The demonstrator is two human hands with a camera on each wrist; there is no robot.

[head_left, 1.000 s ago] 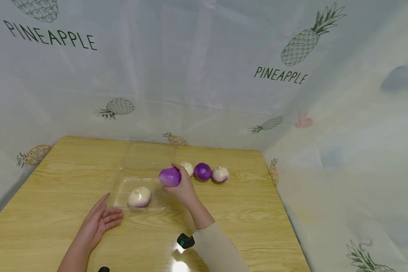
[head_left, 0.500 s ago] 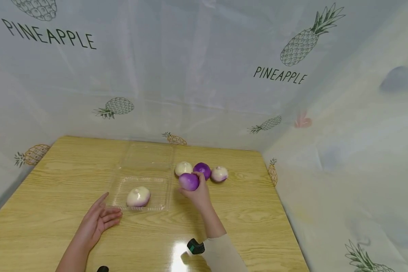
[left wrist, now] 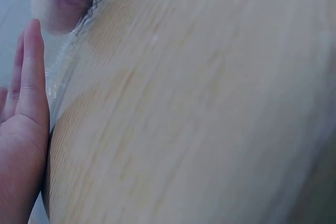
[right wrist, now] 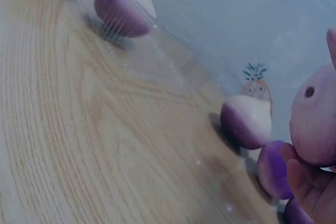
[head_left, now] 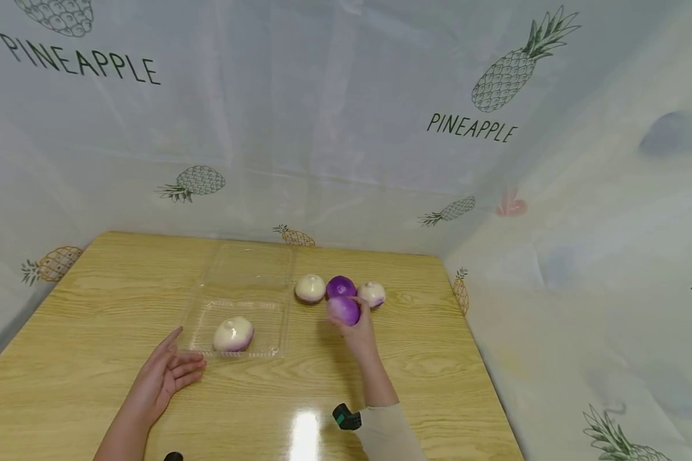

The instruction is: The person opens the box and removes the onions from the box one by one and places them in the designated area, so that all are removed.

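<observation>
At the near side of the bench [head_left: 438, 384], a pale sleeve [head_left: 387, 430] leads up to the right hand, with a small black device [head_left: 346, 417] at its cuff. The left hand [head_left: 163, 379] lies to the left, its fingers loosely extended, holding nothing. It sits beside the near left corner of a clear container [head_left: 274, 330]; whether skin and plastic touch cannot be told. Inside the container, in its near half, rests one pale onion [head_left: 233, 334], right of the left hand's fingertips.

Well apart from the left hand, the right hand [head_left: 359, 337] grips a purple onion [head_left: 343, 311] between thumb and fingers, so this is the hand that governs it. The onion lies at the far left end of that hand, clearly to the right of the container. It is nearly round, with no marked long axis; its paler side faces left in the head view.

Just beyond the held onion is a row of three: a white-topped onion [head_left: 309, 289] on the left, a dark purple onion [head_left: 341, 286] in the middle and another white-topped one on the right. The held onion overlaps the middle one from above; contact is unclear. Farther left, the container's lid [head_left: 252, 261] lies folded back towards the curtain [head_left: 334, 211].
</observation>
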